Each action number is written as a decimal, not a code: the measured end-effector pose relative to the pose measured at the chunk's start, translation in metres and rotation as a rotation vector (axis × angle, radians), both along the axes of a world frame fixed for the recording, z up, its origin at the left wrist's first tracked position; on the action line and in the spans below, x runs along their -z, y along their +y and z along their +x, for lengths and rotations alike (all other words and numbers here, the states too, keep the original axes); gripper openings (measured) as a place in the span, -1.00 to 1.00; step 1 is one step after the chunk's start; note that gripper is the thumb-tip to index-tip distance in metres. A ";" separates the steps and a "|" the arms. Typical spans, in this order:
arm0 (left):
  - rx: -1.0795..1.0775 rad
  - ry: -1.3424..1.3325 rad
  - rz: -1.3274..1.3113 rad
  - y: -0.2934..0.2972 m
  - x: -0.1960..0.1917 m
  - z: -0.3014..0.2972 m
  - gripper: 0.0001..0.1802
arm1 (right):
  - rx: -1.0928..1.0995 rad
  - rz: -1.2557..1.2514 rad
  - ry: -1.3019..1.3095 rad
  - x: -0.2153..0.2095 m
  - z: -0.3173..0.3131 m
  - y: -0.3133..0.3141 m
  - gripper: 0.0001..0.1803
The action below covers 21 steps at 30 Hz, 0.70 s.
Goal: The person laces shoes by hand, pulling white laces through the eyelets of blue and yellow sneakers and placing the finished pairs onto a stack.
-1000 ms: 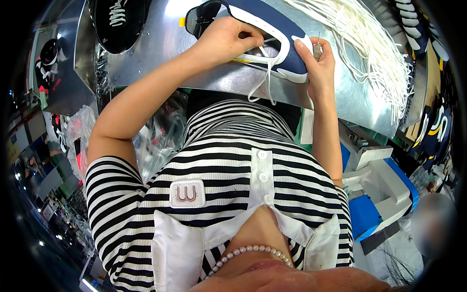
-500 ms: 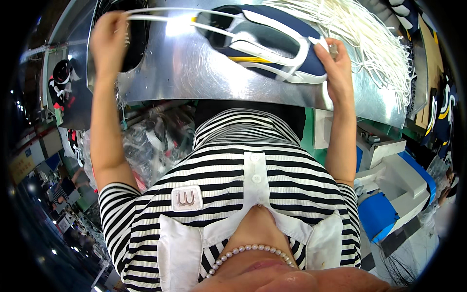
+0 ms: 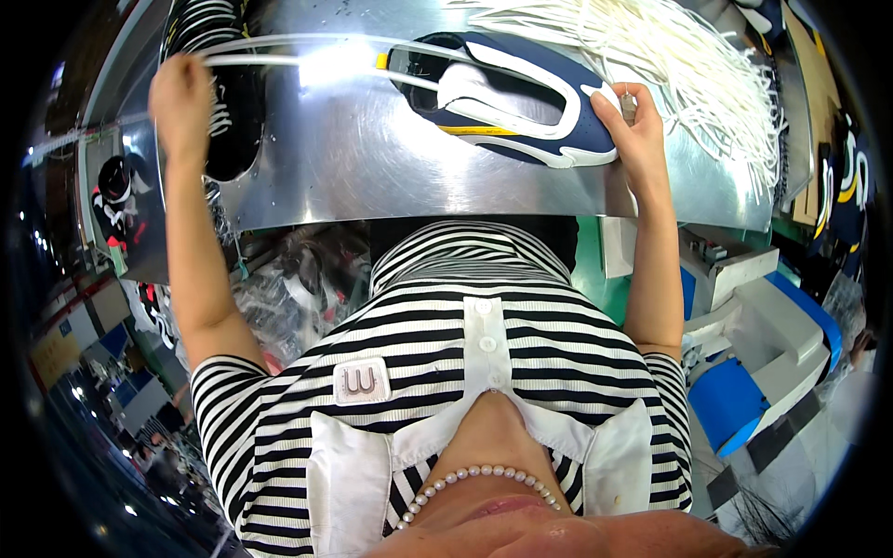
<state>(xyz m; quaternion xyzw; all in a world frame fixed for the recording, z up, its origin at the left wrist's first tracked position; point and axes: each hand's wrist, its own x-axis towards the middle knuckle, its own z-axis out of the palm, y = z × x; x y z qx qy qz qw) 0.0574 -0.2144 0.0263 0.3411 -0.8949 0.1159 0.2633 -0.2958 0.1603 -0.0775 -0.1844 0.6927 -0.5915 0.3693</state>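
Observation:
A navy shoe (image 3: 581, 104) with white trim and a yellow stripe lies lengthwise on the metal table, its open collar facing up. My right hand (image 3: 642, 135) grips its right end, thumb on top. A small metallic piece (image 3: 630, 110) shows between that hand's fingers; its kind is unclear. Two strands of white shoelace (image 3: 279, 60) stretch left from the shoe, held taut in the closed fingers of my left hand (image 3: 182, 102). Beside that hand lies a black shoe (image 3: 239, 139) with white laces. A yellow tab (image 3: 381, 61) sits at the navy shoe's left end.
A large heap of loose white laces (image 3: 688, 84) covers the right side of the metal table (image 3: 353, 177). More navy shoe parts (image 3: 848, 186) stand at far right. Below the table are plastic bags (image 3: 302, 279) and a grey-and-blue machine (image 3: 753, 335).
My left hand has moved a little further left with the laces. The table and shoes sit lower in view, exposing more of the black shoe. My right hand keeps hold of the navy shoe.

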 end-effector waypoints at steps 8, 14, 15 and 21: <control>1.031 -0.013 0.783 0.175 -0.033 -0.112 -0.93 | -0.125 0.215 0.956 0.011 0.009 -0.016 -0.45; 0.786 0.141 0.609 0.186 0.002 -0.172 -0.94 | 0.001 -0.131 0.372 -0.011 0.011 -0.010 -0.67; 0.786 0.135 0.603 0.191 0.008 -0.176 -0.94 | -0.024 -0.233 0.153 -0.016 0.017 -0.007 -0.69; 0.707 0.175 0.630 0.202 0.036 -0.183 -0.89 | -0.067 -0.325 -0.249 -0.012 0.060 -0.031 -0.82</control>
